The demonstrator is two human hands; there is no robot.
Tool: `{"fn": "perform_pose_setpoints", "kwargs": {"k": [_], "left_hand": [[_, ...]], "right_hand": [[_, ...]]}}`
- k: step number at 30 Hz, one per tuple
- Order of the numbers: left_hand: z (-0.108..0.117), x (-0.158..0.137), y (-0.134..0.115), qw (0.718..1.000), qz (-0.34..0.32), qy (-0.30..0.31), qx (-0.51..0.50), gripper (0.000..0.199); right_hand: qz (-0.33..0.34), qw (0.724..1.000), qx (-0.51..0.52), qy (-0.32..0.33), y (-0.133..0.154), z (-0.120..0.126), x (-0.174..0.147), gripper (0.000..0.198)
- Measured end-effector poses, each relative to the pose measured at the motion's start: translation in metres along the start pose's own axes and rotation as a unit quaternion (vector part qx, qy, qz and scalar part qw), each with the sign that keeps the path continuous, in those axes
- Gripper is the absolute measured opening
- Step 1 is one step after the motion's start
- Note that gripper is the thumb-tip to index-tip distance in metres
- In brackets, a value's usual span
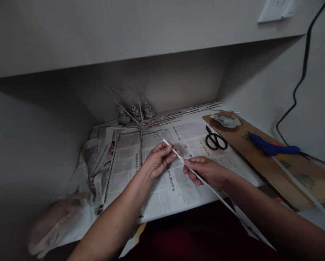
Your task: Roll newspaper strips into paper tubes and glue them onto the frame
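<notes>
Newspaper sheets spread under the hands. Far side: three small woven paper vessels in a row; thin paper rods bundled to their right; woven hub with radiating spokes just nearer. Right: black scissors, tip pointing far; beyond them cardboard carrying a blue glue gun. Near left: plastic bag. Scissors and glue gun lie apart from the hands.

White rod at near centre, slanting from near right to far left; its far tip meets one hub spoke, join unclear. Left hand: thumb and fingers pinch the rod close to that tip. Right hand: thumb and fingers closed on it farther down. Forearms converge from both near sides; hands raised, close together, thumbs uppermost.
</notes>
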State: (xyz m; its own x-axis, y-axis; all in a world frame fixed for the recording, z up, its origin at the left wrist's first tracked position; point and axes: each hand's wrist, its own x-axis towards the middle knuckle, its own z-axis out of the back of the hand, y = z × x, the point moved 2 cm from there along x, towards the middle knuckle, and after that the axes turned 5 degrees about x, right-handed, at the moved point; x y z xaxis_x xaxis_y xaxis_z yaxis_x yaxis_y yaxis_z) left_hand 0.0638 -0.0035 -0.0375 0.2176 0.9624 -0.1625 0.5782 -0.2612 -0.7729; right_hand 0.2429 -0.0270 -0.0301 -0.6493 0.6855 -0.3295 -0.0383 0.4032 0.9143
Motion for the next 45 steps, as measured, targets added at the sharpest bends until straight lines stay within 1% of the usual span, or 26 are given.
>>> {"fn": "perform_pose_setpoints", "kwargs": {"k": [3, 5, 7, 11, 13, 16, 19, 21, 24, 26, 28, 30, 32, 34, 39, 41, 43, 45], "left_hand": [[0.004, 0.002, -0.004, 0.999, -0.011, -0.041, -0.015, 0.006], [0.006, 0.004, -0.007, 0.998, -0.019, -0.058, -0.019, 0.004], [0.007, 0.005, -0.008, 0.998, -0.020, -0.056, -0.019, 0.005], [0.006, 0.004, -0.008, 0.999, -0.022, -0.036, -0.022, 0.010], [0.007, 0.004, -0.011, 0.998, -0.028, -0.038, -0.029, 0.008], [0.014, 0.007, -0.020, 0.994, -0.044, -0.081, -0.059, 0.005], [0.026, 0.012, -0.031, 0.985, -0.068, -0.127, -0.093, 0.006], [0.033, 0.014, -0.037, 0.981, -0.079, -0.144, -0.105, 0.008], [0.039, 0.015, -0.042, 0.977, -0.088, -0.152, -0.118, 0.008], [0.039, 0.015, -0.042, 0.978, -0.097, -0.141, -0.124, 0.007], [0.038, 0.015, -0.042, 0.980, -0.102, -0.121, -0.125, 0.010], [0.037, 0.014, -0.041, 0.981, -0.100, -0.109, -0.127, 0.012], [0.037, 0.014, -0.042, 0.980, -0.093, -0.112, -0.132, 0.010], [0.038, 0.014, -0.043, 0.979, -0.089, -0.118, -0.137, 0.009], [0.041, 0.013, -0.051, 0.974, -0.093, -0.124, -0.168, 0.015], [0.042, 0.013, -0.054, 0.970, -0.100, -0.128, -0.179, 0.017], [0.043, 0.013, -0.055, 0.968, -0.106, -0.136, -0.183, 0.019], [0.044, 0.014, -0.054, 0.967, -0.110, -0.146, -0.178, 0.022]], "right_hand": [[0.040, 0.991, -0.120, -0.031, -0.002, -0.001, -0.002, 0.032], [0.056, 0.981, -0.175, -0.060, -0.002, -0.001, -0.004, 0.031], [0.052, 0.981, -0.177, -0.062, -0.001, -0.002, -0.005, 0.033], [0.019, 0.996, -0.083, -0.004, 0.000, -0.004, -0.008, 0.039], [0.009, 0.998, -0.069, 0.009, 0.001, -0.003, -0.009, 0.041], [-0.004, 0.992, -0.125, 0.013, 0.002, -0.001, -0.012, 0.037], [-0.025, 0.982, -0.187, 0.016, 0.003, 0.002, -0.021, 0.034], [-0.027, 0.975, -0.221, 0.015, 0.006, 0.004, -0.029, 0.032], [-0.016, 0.967, -0.255, -0.001, 0.012, 0.007, -0.044, 0.031], [-0.035, 0.971, -0.235, -0.001, 0.014, 0.007, -0.052, 0.034], [-0.054, 0.982, -0.182, 0.013, 0.013, 0.006, -0.057, 0.038], [-0.053, 0.990, -0.131, 0.024, 0.010, 0.005, -0.058, 0.039], [-0.056, 0.993, -0.104, 0.023, 0.005, 0.005, -0.059, 0.039], [-0.073, 0.992, -0.104, 0.026, 0.001, 0.007, -0.059, 0.040], [-0.113, 0.980, -0.156, 0.058, 0.003, 0.013, -0.068, 0.042], [-0.120, 0.967, -0.214, 0.067, 0.009, 0.016, -0.074, 0.041], [-0.111, 0.948, -0.287, 0.075, 0.015, 0.017, -0.080, 0.038], [-0.118, 0.938, -0.313, 0.089, 0.020, 0.020, -0.086, 0.035]]}}
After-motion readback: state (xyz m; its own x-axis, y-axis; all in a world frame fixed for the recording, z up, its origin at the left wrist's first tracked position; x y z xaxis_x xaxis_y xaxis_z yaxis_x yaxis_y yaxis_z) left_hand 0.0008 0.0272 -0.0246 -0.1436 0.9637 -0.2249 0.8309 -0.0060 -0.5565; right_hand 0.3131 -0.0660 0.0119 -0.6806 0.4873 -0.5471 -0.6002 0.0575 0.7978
